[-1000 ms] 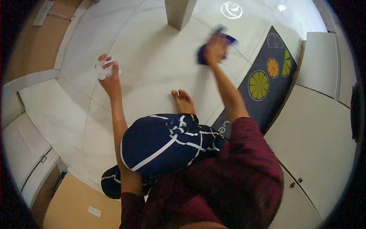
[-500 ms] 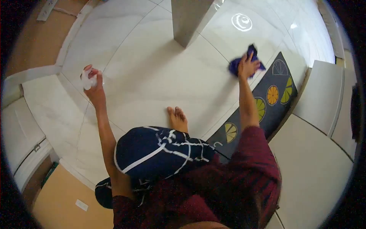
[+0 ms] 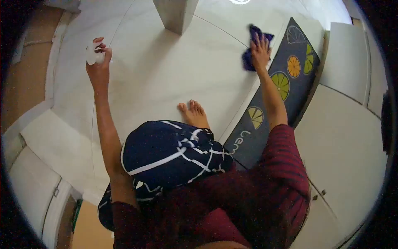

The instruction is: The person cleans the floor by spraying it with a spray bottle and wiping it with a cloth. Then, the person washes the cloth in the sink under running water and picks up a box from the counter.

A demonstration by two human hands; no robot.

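My left hand (image 3: 98, 64) is wrapped round a whitish, translucent object (image 3: 94, 54), seemingly a small bottle, held above the floor at the left. On the right, my right hand (image 3: 260, 52) presses down on a dark purple cloth (image 3: 248, 60) lying crumpled on the pale tiled floor (image 3: 166, 74). The fingers of that hand are somewhat spread over the cloth, which shows on both sides of them. The cloth lies close to the left edge of a dark grey mat (image 3: 265, 99) with citrus slice pictures.
A grey post or leg (image 3: 176, 16) stands on the floor at the top centre. White cabinets (image 3: 340, 153) line the right side beyond the mat. My bare foot (image 3: 195, 115) rests on the tiles below the middle. Brown panels (image 3: 31, 70) are at the left.
My right hand and the cloth have moved right across the floor towards the mat since the earliest frame. My left hand still holds the whitish object. The view has shifted as well.
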